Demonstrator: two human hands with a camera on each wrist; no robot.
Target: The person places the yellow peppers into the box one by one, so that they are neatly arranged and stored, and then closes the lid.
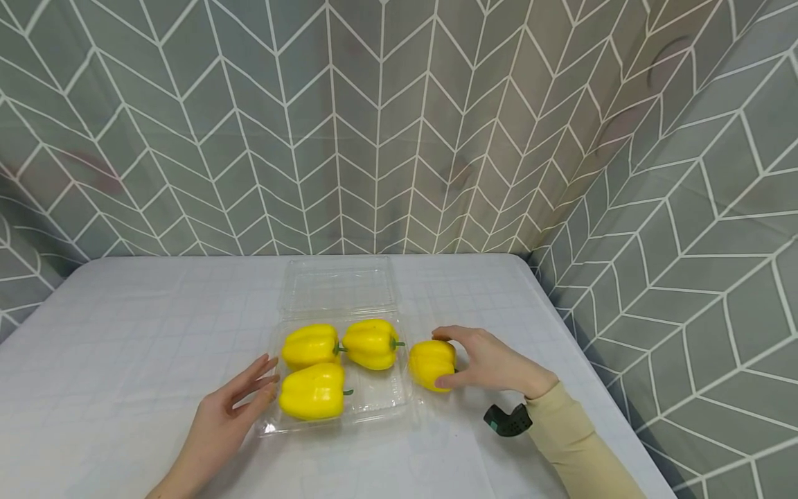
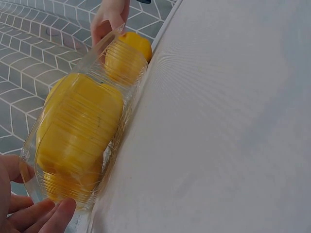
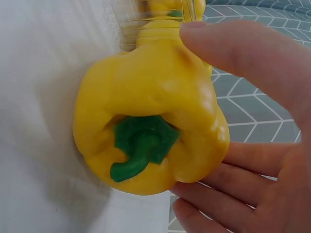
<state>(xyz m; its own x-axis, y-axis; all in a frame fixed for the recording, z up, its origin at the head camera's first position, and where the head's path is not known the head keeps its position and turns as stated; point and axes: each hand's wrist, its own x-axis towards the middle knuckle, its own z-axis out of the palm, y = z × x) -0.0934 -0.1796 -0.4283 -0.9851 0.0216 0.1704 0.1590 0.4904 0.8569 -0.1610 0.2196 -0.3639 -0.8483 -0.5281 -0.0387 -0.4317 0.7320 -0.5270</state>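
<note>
A clear plastic clamshell tray (image 1: 380,398) lies open on the white table, its lid (image 1: 338,284) folded back. Three yellow bell peppers lie inside it: two at the back (image 1: 309,345) (image 1: 370,343) and one at the front (image 1: 312,391). My right hand (image 1: 492,362) grips a fourth yellow pepper (image 1: 431,364) just right of the tray; its green stem (image 3: 141,150) faces the right wrist camera. My left hand (image 1: 233,409) rests with straight fingers against the tray's left front edge (image 2: 29,170), next to the front pepper (image 2: 77,131).
The table (image 1: 125,346) has a white cloth and ends close on the right (image 1: 586,346). A grey patterned curtain (image 1: 374,125) hangs behind and to the right. A black wrist camera mount (image 1: 508,420) sits under my right forearm.
</note>
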